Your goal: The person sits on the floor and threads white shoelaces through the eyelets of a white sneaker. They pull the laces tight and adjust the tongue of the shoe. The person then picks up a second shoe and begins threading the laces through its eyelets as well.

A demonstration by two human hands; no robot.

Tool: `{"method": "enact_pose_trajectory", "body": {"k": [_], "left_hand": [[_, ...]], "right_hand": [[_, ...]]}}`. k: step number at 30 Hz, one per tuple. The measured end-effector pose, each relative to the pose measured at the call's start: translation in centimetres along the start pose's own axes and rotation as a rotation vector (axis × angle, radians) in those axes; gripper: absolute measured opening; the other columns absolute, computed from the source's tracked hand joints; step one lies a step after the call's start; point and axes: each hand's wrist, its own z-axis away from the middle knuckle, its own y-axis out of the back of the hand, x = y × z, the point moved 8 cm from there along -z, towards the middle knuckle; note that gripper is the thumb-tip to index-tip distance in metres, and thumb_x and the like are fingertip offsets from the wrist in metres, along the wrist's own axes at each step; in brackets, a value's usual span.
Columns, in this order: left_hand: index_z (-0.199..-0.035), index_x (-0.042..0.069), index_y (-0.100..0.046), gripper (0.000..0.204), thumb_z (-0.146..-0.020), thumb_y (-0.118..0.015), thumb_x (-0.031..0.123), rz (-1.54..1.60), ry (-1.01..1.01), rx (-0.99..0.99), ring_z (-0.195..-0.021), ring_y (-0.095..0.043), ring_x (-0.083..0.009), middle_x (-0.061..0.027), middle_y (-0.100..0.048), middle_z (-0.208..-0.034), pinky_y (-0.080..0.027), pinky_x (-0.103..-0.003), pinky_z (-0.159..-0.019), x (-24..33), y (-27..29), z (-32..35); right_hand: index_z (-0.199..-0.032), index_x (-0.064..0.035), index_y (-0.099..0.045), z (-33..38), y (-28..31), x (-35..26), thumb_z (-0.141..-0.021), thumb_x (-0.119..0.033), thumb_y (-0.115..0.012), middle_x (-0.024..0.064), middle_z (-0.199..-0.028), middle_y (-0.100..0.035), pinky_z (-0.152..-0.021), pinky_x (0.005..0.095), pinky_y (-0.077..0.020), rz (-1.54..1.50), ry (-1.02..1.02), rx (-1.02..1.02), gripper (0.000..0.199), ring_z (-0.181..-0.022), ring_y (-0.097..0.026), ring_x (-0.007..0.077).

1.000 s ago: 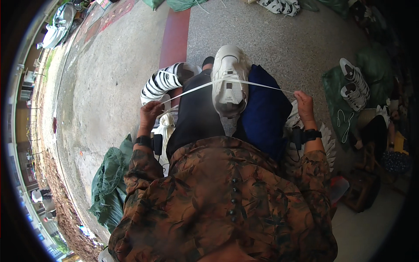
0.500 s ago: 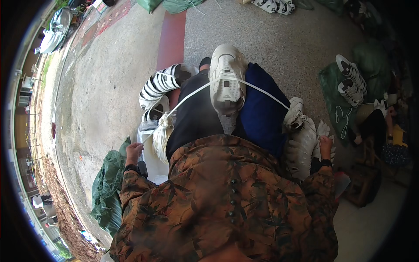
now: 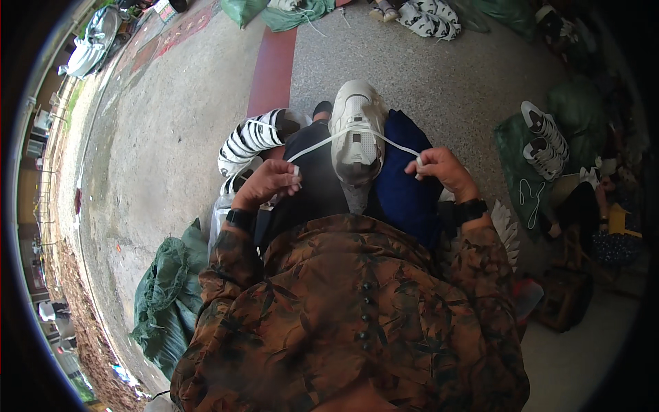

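A white shoe (image 3: 357, 147) rests on my lap, between my dark left thigh and the blue cloth over my right thigh. A white shoelace (image 3: 317, 146) runs across its upper and out to both sides. My left hand (image 3: 270, 181) pinches one end of the lace, left of the shoe. The other end is pinched in my right hand (image 3: 443, 169), over the blue cloth (image 3: 408, 185). Both lace ends show at the fingertips, and the lace sags slightly. Neither hand touches the shoe itself.
A row of nested white and black shoes (image 3: 250, 141) stands by my left knee. Green sacking (image 3: 168, 288) lies at my left. At the right, more shoes (image 3: 544, 141) sit on a green sack (image 3: 509, 151), near another person's hand. Further shoes (image 3: 429, 19) lie at the far side.
Both hands have come inward from far out at my sides to near the shoe. The lace, stretched long before, now spans a shorter width and is slacker.
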Motion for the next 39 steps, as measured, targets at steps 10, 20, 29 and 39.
{"method": "enact_pose_trajectory", "body": {"k": [10,20,29,39], "left_hand": [[-0.073,0.002,-0.061,0.014,-0.080,-0.066,0.013,-0.023,-0.297,0.190,-0.061,-0.052,-0.0074,0.0004,-0.058,-0.069,-0.043,-0.023,-0.058,3.2,-2.5,-10.1],[-0.077,0.002,-0.064,0.010,-0.082,-0.065,0.010,-0.009,-0.325,0.176,-0.062,-0.049,-0.0050,0.0018,-0.061,-0.073,-0.041,-0.020,-0.060,3.2,-2.7,-9.7],[-0.079,0.001,-0.065,0.010,-0.084,-0.061,0.009,0.072,-0.323,0.381,-0.059,-0.053,-0.0055,-0.0007,-0.062,-0.069,-0.043,-0.019,-0.056,2.9,-2.5,-9.4],[-0.073,-0.002,-0.066,0.013,-0.079,-0.063,0.010,-0.094,-0.337,0.502,-0.059,-0.054,-0.0073,-0.0021,-0.062,-0.064,-0.045,-0.024,-0.056,4.7,-3.7,-8.4]], "right_hand": [[-0.064,0.0001,-0.054,-9.4,-1.2,0.6,-0.073,0.007,-0.063,0.0170,-0.101,-0.063,-0.092,0.0295,-0.0390,-0.134,0.400,0.475,0.015,-0.118,-0.051,0.0243],[-0.063,0.0009,-0.052,-9.6,-4.1,-3.7,-0.067,0.000,-0.064,0.0165,-0.066,-0.054,-0.060,0.0387,-0.0446,0.831,0.471,0.564,0.013,-0.066,-0.056,0.0323],[-0.075,0.0009,-0.058,-7.2,-5.7,-3.8,-0.074,-0.011,-0.064,0.0193,-0.071,-0.059,-0.065,0.0417,-0.0481,0.920,0.425,0.709,0.013,-0.070,-0.059,0.0353],[-0.082,0.0036,-0.058,-6.9,-6.4,-3.1,-0.075,-0.002,-0.053,0.0210,-0.077,-0.058,-0.072,0.0443,-0.0466,0.929,0.431,0.713,0.010,-0.079,-0.056,0.0372]]}}
